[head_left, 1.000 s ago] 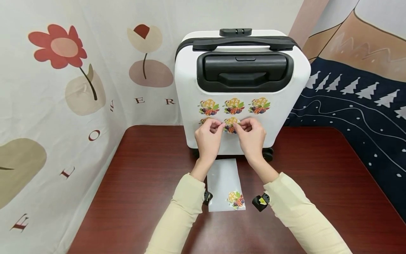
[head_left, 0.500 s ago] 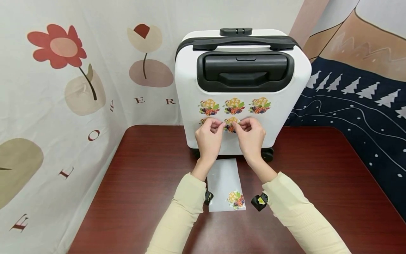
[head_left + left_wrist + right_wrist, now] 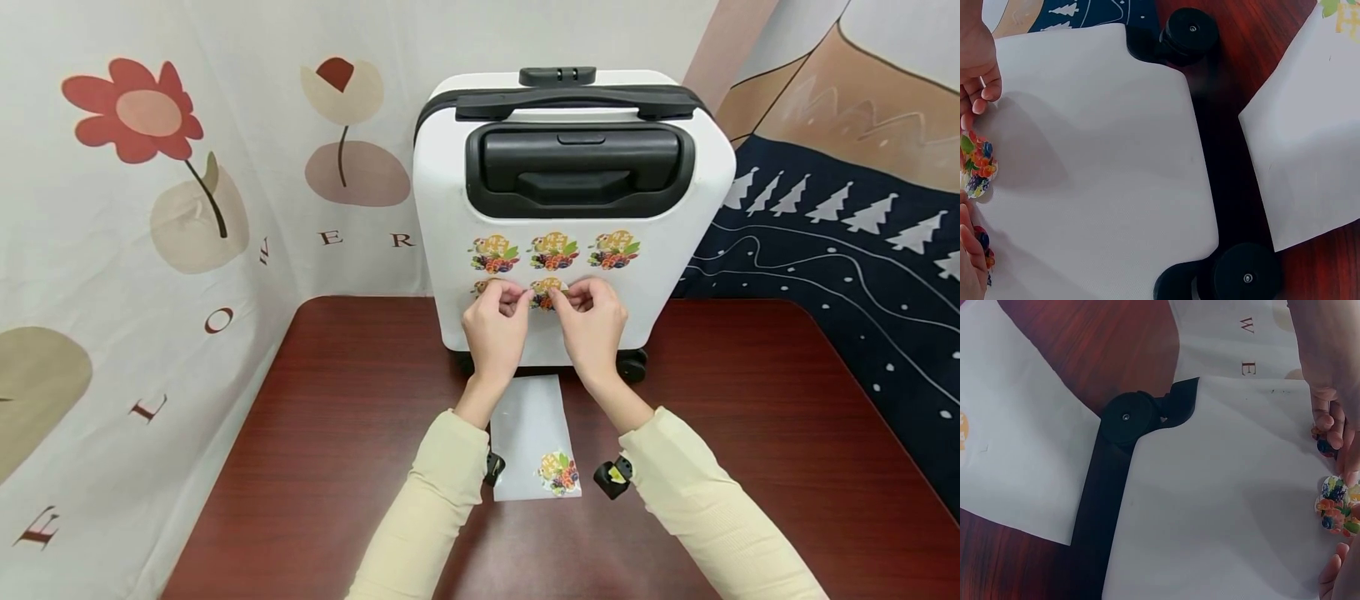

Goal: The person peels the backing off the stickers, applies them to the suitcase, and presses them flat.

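A white hard-shell suitcase (image 3: 442, 208) stands upright on the table. Two fruit-print stickers in its lower row are near the hands. My left hand (image 3: 495, 333) pinches the left edge of the middle sticker (image 3: 546, 296), which lies at the suitcase face. Thumb and forefinger of my right hand (image 3: 595, 333) pinch the right edge of that sticker. In the left wrist view the sticker (image 3: 982, 164) shows between both hands' fingertips; in the right wrist view the sticker (image 3: 1334, 506) has fingers over its outer part. Behind the left fingers, another sticker (image 3: 478, 287) is mostly hidden.
Above the hands runs a row of three matching stickers (image 3: 553, 252). A white backing sheet (image 3: 528, 417) lies on the brown table (image 3: 337, 433) before the suitcase, bearing one sticker (image 3: 558, 472). Black wheels (image 3: 632, 365) sit under the suitcase. Printed curtains (image 3: 262, 100) stand behind.
Both hands keep their pinch on the sticker and stay nearly in place. The right wrist has shifted very slightly left.
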Action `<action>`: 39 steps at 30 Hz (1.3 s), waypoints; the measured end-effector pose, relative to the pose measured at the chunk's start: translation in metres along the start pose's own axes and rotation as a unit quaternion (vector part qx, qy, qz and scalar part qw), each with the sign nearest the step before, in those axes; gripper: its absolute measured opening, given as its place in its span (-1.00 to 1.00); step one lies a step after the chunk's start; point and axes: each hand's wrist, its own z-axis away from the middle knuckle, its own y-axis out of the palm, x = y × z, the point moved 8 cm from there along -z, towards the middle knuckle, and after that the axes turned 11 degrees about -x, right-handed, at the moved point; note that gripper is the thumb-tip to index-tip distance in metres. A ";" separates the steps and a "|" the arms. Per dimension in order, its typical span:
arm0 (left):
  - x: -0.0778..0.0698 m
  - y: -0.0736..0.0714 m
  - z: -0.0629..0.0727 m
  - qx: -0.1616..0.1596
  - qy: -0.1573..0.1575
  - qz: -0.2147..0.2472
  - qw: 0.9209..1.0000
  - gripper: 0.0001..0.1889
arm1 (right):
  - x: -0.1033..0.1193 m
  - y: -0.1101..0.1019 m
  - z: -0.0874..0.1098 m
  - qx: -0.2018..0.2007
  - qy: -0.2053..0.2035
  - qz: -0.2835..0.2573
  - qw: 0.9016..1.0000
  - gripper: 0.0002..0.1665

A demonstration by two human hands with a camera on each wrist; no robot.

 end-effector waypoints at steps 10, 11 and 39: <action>0.002 -0.002 0.001 -0.005 -0.003 -0.011 1.000 -0.83 | -0.002 -0.001 -0.001 0.000 -0.011 -0.002 1.000 -0.76; 0.003 -0.002 0.001 -0.004 -0.004 -0.011 1.000 -0.83 | -0.002 -0.001 -0.001 0.001 -0.011 -0.001 1.000 -0.77; 0.017 0.008 0.009 0.216 -0.145 0.072 0.963 -0.83 | 0.007 0.006 -0.001 0.203 0.024 -0.147 0.968 -0.82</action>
